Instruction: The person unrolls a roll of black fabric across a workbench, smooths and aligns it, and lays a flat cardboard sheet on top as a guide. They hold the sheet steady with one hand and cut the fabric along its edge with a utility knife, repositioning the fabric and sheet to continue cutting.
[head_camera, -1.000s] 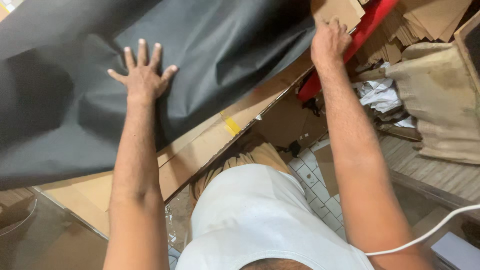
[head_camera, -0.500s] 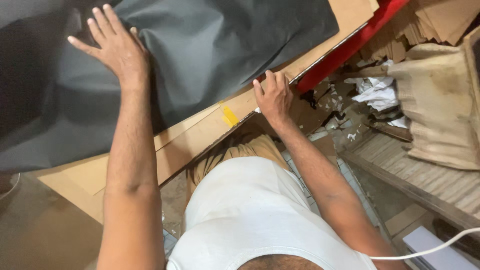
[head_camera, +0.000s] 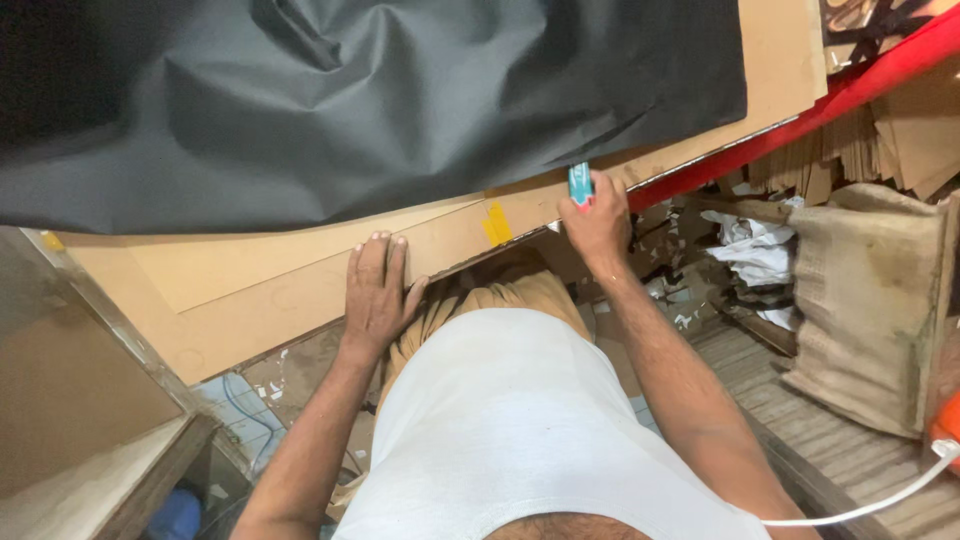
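Observation:
A large dark grey sheet (head_camera: 380, 110) lies rumpled across brown cardboard boards (head_camera: 290, 270) on the table. My left hand (head_camera: 377, 292) rests flat on the near edge of the boards, fingers together. My right hand (head_camera: 596, 222) grips a small teal and red cutter (head_camera: 580, 184), its tip pointing up at the lower edge of the grey sheet. A strip of yellow tape (head_camera: 497, 224) sits on the board between my two hands.
A red table edge (head_camera: 850, 90) runs up to the right. A burlap sack (head_camera: 865, 300) and crumpled white paper (head_camera: 760, 250) lie on the floor at right. Stacked cardboard (head_camera: 900, 140) stands behind. A wooden panel (head_camera: 80, 400) is at lower left. A white cable (head_camera: 870, 505) crosses lower right.
My left hand came off the grey sheet down to the near edge of the boards. My right hand now holds a cutter up at the sheet's lower edge.

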